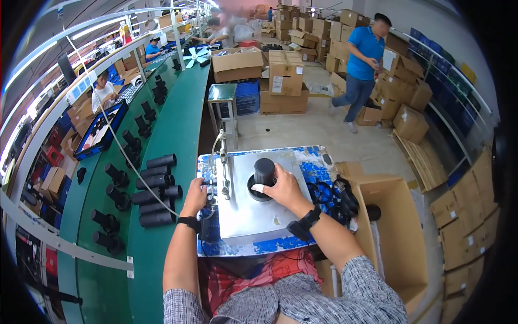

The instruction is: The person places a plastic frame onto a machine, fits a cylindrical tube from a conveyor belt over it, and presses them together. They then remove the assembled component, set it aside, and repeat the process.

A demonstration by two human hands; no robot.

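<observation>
Grip: right hand (280, 186) closed around black cylinder (264, 171), frame centre, standing upright in socket of metal plate (245, 213). Left hand (195, 197) closed on lever (224, 173) at plate's left edge. Right hand nearer cylinder; axis vertical. More tubes (156, 189) on belt (178, 124), left.

metal plate (253, 213) carries black cylinder (264, 173)

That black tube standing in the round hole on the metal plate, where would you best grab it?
Probably by the upper body of the black tube, from the right side or above. It stands upright with its foot sunk in the hole, so only the top is free. The right hand already rests on that side.
</observation>
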